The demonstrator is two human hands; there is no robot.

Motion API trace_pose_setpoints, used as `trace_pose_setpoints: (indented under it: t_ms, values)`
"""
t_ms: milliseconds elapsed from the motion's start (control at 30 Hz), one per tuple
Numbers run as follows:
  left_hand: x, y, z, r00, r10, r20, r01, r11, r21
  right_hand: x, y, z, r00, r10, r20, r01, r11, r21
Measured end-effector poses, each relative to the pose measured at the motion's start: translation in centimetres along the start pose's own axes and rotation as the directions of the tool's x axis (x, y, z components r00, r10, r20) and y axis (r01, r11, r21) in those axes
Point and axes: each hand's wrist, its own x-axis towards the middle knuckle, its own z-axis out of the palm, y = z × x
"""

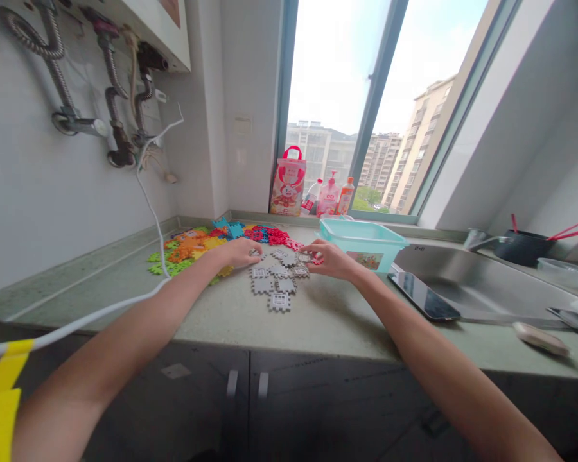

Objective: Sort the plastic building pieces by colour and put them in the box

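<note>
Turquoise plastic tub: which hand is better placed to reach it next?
Right, probably: the right hand is nearer the turquoise plastic tub; the left hand is across the grey interlocking plastic tiles.

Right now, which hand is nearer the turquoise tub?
Right. The right hand is just beside the tub; the left hand is farther off, beside the yellow pieces.
</note>
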Motion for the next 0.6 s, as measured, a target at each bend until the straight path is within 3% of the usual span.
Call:
trace_pose_setpoints:
  t_ms: [367,600]
  values:
    - [0.6,-0.4,1.1,1.000,0.003,-0.018,-0.003,1.000,-0.004,-0.2,-1.0,0.7,0.996,-0.012,0.092,0.002,0.994,0.111]
    - [-0.1,0.6,0.9,1.000,-0.021,0.000,0.021,1.000,0.012,-0.2,-1.5,0.8,0.996,-0.034,0.076,0.024,0.992,0.126]
